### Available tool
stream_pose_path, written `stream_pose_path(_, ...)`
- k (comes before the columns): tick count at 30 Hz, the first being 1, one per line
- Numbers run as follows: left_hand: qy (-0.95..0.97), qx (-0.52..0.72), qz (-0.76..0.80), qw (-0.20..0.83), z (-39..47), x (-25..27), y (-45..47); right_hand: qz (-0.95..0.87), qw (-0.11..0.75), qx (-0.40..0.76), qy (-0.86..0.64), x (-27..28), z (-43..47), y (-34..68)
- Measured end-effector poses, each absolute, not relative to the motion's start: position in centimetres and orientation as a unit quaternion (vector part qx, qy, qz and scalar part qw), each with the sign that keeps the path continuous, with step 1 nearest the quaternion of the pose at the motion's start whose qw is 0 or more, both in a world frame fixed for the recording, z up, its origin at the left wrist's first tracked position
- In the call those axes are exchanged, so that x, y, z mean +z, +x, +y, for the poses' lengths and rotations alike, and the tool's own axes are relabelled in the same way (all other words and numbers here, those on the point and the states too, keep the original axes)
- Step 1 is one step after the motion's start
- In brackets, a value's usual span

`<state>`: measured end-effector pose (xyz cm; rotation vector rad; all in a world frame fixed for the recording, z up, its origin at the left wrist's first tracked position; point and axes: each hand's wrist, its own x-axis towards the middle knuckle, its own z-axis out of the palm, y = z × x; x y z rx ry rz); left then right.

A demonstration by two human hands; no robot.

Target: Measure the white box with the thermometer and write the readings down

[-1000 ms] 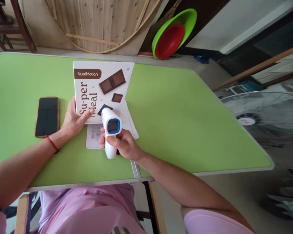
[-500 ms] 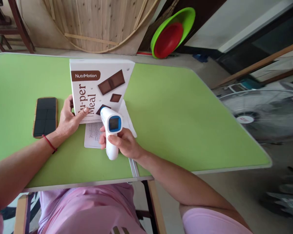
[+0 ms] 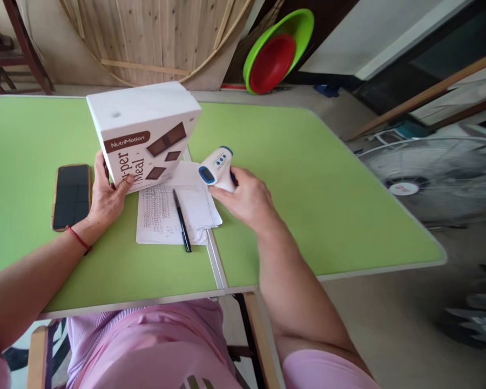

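Observation:
My left hand (image 3: 110,189) grips the lower left edge of a white box (image 3: 146,116) printed with chocolate pieces, its thumb on the front face. The box tilts so that its white top shows. Wrapped around the handle of a white and blue infrared thermometer (image 3: 217,166) is my right hand (image 3: 247,197); the thermometer's small screen faces left and toward me. Below the box lie written paper sheets (image 3: 157,216), partly hidden by it. A black pen (image 3: 181,221) rests on the sheets.
A phone (image 3: 71,197) in a brown case lies left of my left hand on the green table (image 3: 328,205). Beyond the table's right side stands a large fan (image 3: 405,186). Green and red basins (image 3: 271,64) lean behind the far edge.
The box has tipped and shifted left, showing its top. My right hand has moved the thermometer right and away from me, turning it, which uncovers the pen and papers.

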<state>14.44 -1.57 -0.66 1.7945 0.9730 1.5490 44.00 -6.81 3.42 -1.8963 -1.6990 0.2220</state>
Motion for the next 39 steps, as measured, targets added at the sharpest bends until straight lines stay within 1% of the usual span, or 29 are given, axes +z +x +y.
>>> stream_pose_path(3, 0.679, 0.571, 0.370, 0.276, -1.6, -0.5, 14.4, -0.657, 0.206, 0.065, -0.722, 3.1, -6.5, 44.0)
stream_pose_path(6, 0.690, 0.565, 0.361, 0.273, -1.5, -0.6, 14.5, -0.671, 0.159, 0.072, -0.721, 2.9, -6.4, 43.7)
stream_pose_path(11, 0.686, 0.569, 0.373, 0.257, -1.1, -1.4, 13.9, -0.674, 0.124, 0.092, -0.722, 2.6, -6.1, 43.7)
stream_pose_path(14, 0.679, 0.568, 0.433, 0.172, -1.6, -1.3, 13.5, -0.678, 0.125, 0.091, -0.719, 2.1, -5.9, 44.0)
stream_pose_path(17, 0.681, 0.570, 0.454, 0.065, -3.4, 0.0, 14.0, -0.684, 0.158, 0.064, -0.710, 1.6, -5.9, 44.3)
stream_pose_path(19, 0.705, 0.563, 0.431, 0.025, -5.1, 1.4, 14.7, -0.693, 0.203, 0.031, -0.691, 1.5, -6.1, 44.2)
stream_pose_path(20, 0.722, 0.554, 0.414, 0.017, -5.9, 2.1, 15.1, -0.698, 0.229, 0.014, -0.678, 1.5, -6.2, 43.9)
stream_pose_path(22, 0.779, 0.542, 0.315, -0.007, -7.5, 3.0, 16.0, -0.714, 0.271, 0.010, -0.646, 1.6, -6.8, 43.0)
stream_pose_path(24, 0.872, 0.452, 0.188, 0.023, -8.8, 3.4, 16.8, -0.742, 0.276, 0.062, -0.608, 1.5, -7.6, 41.5)
stream_pose_path(26, 0.933, 0.344, 0.082, 0.063, -9.7, 3.1, 17.4, -0.768, 0.244, 0.123, -0.579, 1.3, -8.3, 40.0)
stream_pose_path(28, 0.960, 0.268, 0.023, 0.082, -10.1, 2.5, 17.8, -0.786, 0.221, 0.131, -0.562, 1.1, -8.7, 38.8)
stream_pose_path(31, 0.974, 0.200, 0.019, 0.102, -10.2, 1.8, 17.9, -0.795, 0.217, 0.125, -0.553, 1.1, -8.8, 38.4)
stream_pose_path(33, 0.978, 0.159, 0.045, 0.129, -10.1, 1.5, 17.7, -0.790, 0.235, 0.138, -0.550, 1.4, -8.6, 38.9)
stream_pose_path(35, 0.979, 0.116, 0.065, 0.153, -9.9, 1.5, 17.4, -0.776, 0.273, 0.148, -0.549, 1.8, -8.5, 39.6)
stream_pose_path(39, 0.982, 0.051, 0.084, 0.160, -10.1, 1.5, 17.3, -0.726, 0.387, 0.153, -0.548, 2.6, -8.5, 40.5)
